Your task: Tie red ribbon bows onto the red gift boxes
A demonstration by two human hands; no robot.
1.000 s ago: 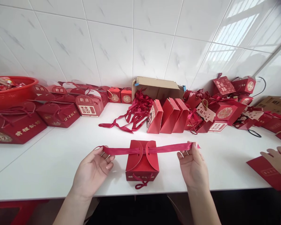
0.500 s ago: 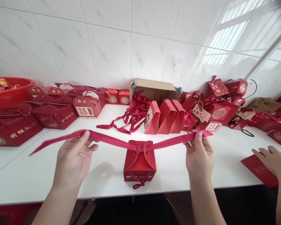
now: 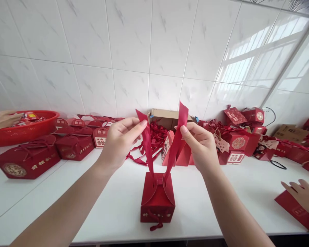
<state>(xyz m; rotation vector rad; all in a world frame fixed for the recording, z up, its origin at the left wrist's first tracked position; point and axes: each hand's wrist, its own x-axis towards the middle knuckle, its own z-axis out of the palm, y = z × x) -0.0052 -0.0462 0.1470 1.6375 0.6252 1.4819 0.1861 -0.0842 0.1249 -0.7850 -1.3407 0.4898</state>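
A small red gift box (image 3: 157, 200) stands upright near the table's front edge, its curved top flaps folded together. Through slots in those flaps runs a dark red ribbon (image 3: 173, 156), both ends rising from the box. My left hand (image 3: 121, 142) pinches one end between thumb and fingers. The other end is pinched in my right hand (image 3: 199, 144), a little to the right and at about the same height. On the box's front hangs a knotted red cord (image 3: 156, 221).
Behind my hands are loose ribbons (image 3: 158, 135) at a cardboard box (image 3: 167, 113). Red boxes (image 3: 28, 161) line the left; more (image 3: 238, 142) are piled right. Another person's hand reaches into a red basin (image 3: 41, 128); a hand at far right touches a red card piece (image 3: 296, 209).
Both my hands have moved upward and inward, so the ribbon ends now rise steeply instead of spreading sideways. The view has tilted up. A person's hand has appeared at the basin.
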